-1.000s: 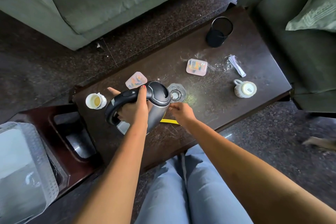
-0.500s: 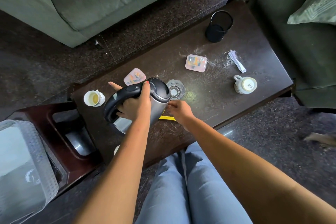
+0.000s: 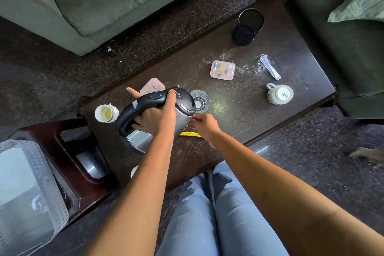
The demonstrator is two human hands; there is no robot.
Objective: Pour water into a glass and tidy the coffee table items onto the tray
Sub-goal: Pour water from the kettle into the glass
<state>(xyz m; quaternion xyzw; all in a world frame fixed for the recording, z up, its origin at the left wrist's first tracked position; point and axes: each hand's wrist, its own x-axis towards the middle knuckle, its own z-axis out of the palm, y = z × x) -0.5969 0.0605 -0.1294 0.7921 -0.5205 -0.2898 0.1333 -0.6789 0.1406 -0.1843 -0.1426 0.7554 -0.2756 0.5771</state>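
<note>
My left hand (image 3: pixel 154 119) grips the black handle of a steel kettle (image 3: pixel 182 108), which is tilted with its spout over a clear glass (image 3: pixel 201 101) standing on the dark coffee table (image 3: pixel 249 122). My right hand (image 3: pixel 204 125) sits beside the kettle's body, fingertips at its side, over a yellow strip (image 3: pixel 190 134). The dark wooden tray (image 3: pixel 47 131) lies left of the table. No stream of water is visible.
On the table are a cup with yellowish liquid (image 3: pixel 106 113), an upturned cup (image 3: pixel 279 94), two pink boxes (image 3: pixel 222 69) (image 3: pixel 152 88), a black mesh holder (image 3: pixel 248 27) and folded paper (image 3: pixel 269 66). A white basket (image 3: pixel 31 193) sits lower left. Green sofas stand behind and to the right.
The kettle stays tilted over the glass, its base lifted slightly more. Both hands keep their places.
</note>
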